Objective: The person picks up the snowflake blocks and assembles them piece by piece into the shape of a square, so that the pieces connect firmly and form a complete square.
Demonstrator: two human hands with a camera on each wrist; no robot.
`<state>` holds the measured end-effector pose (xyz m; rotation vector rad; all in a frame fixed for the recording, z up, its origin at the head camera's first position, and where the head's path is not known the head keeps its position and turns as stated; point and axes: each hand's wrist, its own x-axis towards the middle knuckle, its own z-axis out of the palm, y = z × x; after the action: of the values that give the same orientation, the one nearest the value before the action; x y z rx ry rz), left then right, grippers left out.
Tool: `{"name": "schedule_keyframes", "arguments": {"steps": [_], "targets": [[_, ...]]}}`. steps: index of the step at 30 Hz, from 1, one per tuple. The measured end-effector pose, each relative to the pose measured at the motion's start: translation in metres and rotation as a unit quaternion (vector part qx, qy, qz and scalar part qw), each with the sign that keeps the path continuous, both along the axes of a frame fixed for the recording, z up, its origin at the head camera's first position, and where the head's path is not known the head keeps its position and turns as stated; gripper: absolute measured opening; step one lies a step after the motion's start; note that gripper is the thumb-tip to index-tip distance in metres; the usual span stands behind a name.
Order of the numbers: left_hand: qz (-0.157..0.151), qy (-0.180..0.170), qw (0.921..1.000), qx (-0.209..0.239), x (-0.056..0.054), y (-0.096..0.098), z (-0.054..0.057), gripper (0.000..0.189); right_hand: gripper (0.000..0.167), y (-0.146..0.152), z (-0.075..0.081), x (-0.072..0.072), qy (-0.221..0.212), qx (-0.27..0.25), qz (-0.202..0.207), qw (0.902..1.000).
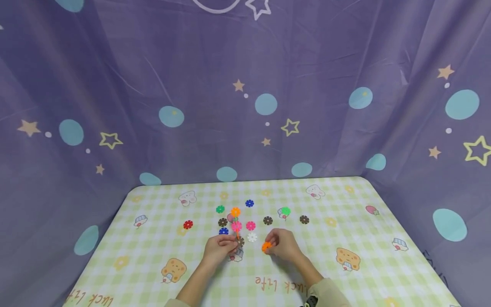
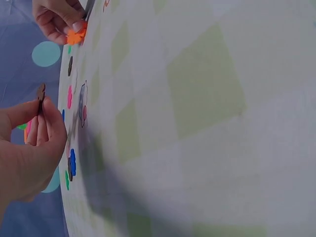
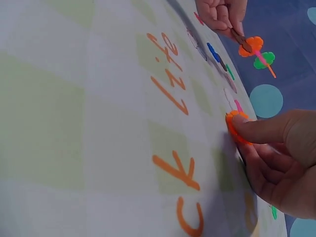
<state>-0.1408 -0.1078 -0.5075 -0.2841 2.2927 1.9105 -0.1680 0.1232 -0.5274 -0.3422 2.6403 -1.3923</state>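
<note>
My left hand (image 1: 219, 250) pinches a brown notched plastic disc (image 2: 41, 93) between thumb and fingers, above the table. Joined to that disc is a small chain of discs: orange (image 3: 255, 43), pink (image 1: 236, 226), green (image 3: 264, 60) and another orange one (image 1: 235, 211) at the far end. How they slot together is partly hidden. To the right, my right hand (image 1: 284, 245) holds an orange disc (image 3: 233, 121), thumb on its face, low over the cloth. The chain and the right hand's disc are apart.
Loose discs lie flat beyond my hands: red (image 1: 188, 224), green (image 1: 220, 209), brown (image 1: 223, 222), blue (image 1: 249, 203), pink (image 1: 250, 226), white (image 1: 252, 237) and light green (image 1: 286, 211), among others. A checked cloth (image 1: 145, 243) covers the table; a purple curtain (image 1: 215, 140) hangs behind.
</note>
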Motion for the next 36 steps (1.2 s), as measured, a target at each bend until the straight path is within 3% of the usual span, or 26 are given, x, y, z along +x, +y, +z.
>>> {"name": "schedule_keyframes", "arguments": {"steps": [8, 13, 22, 36], "targets": [[0.017, -0.032, 0.9990, -0.026, 0.000, 0.001, 0.001, 0.023, 0.015, -0.002, -0.003, 0.002, -0.021, -0.059, -0.021, 0.9978], [0.009, -0.033, 0.9992, -0.022, 0.000, 0.001, 0.000, 0.025, 0.015, -0.006, -0.002, 0.004, -0.032, -0.105, -0.039, 0.9933], [-0.006, -0.043, 0.9990, -0.007, 0.000, 0.001, -0.002, 0.026, 0.018, -0.018, 0.001, 0.006, -0.070, -0.224, -0.032, 0.9715], [-0.017, -0.050, 0.9986, 0.008, -0.003, 0.003, 0.002, 0.027, 0.015, -0.028, -0.005, 0.004, -0.059, -0.257, -0.023, 0.9643]]}}
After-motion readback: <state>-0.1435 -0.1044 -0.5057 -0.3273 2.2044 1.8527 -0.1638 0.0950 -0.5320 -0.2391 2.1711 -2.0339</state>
